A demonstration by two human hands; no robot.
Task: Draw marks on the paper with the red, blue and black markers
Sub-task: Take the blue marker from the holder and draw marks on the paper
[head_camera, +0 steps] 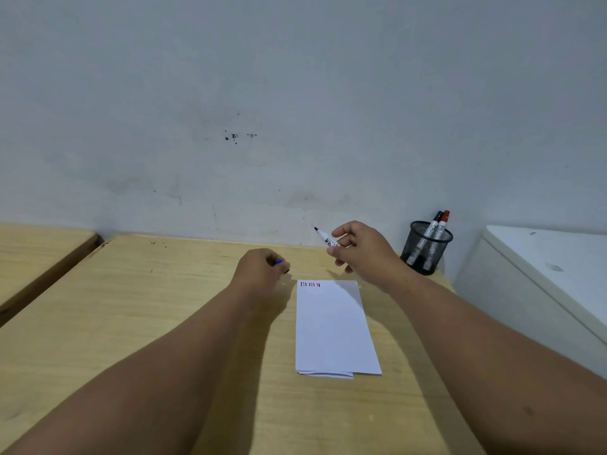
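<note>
A folded white paper (333, 326) lies on the wooden table (157, 316), with several short red, blue and black marks (310, 284) along its top left edge. My right hand (361, 247) is raised above the paper's far end and holds an uncapped marker (325, 238), its dark tip pointing up and left. My left hand (262, 269) rests on the table just left of the paper's top corner, closed around a small blue cap (279, 261). A black marker (433, 224) and a red marker (442, 223) stand in a black mesh cup (425, 249).
The mesh cup stands at the table's far right corner against the grey wall (295, 110). A white cabinet (542, 267) sits right of the table. A second wooden table (36, 254) is at the left, across a narrow gap.
</note>
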